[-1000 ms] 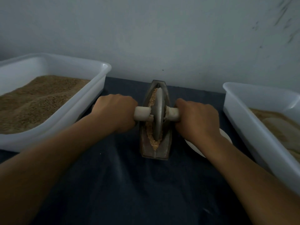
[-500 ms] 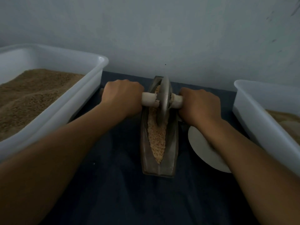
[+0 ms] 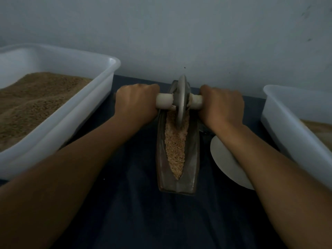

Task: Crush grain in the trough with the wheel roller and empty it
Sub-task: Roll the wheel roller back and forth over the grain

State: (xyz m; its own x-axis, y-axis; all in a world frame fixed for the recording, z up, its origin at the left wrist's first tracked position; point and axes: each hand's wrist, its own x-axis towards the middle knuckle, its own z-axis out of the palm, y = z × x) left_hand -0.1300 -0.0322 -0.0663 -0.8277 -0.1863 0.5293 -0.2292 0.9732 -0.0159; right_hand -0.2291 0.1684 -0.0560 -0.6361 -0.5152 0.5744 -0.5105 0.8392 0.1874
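Both forearms reach forward. Left hand (image 3: 136, 103) curled round the handle left of the wheel roller (image 3: 181, 100), right hand (image 3: 221, 106) curled round the handle on its right, knuckles up.

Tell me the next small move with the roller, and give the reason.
Probably draw the grey metal wheel roller back toward the body along the dark boat-shaped trough. It sits at the trough's far end, with the tan grain lying uncovered on the near side. The left hand and right hand each have a grip on a pale handle end, so both can pull evenly.
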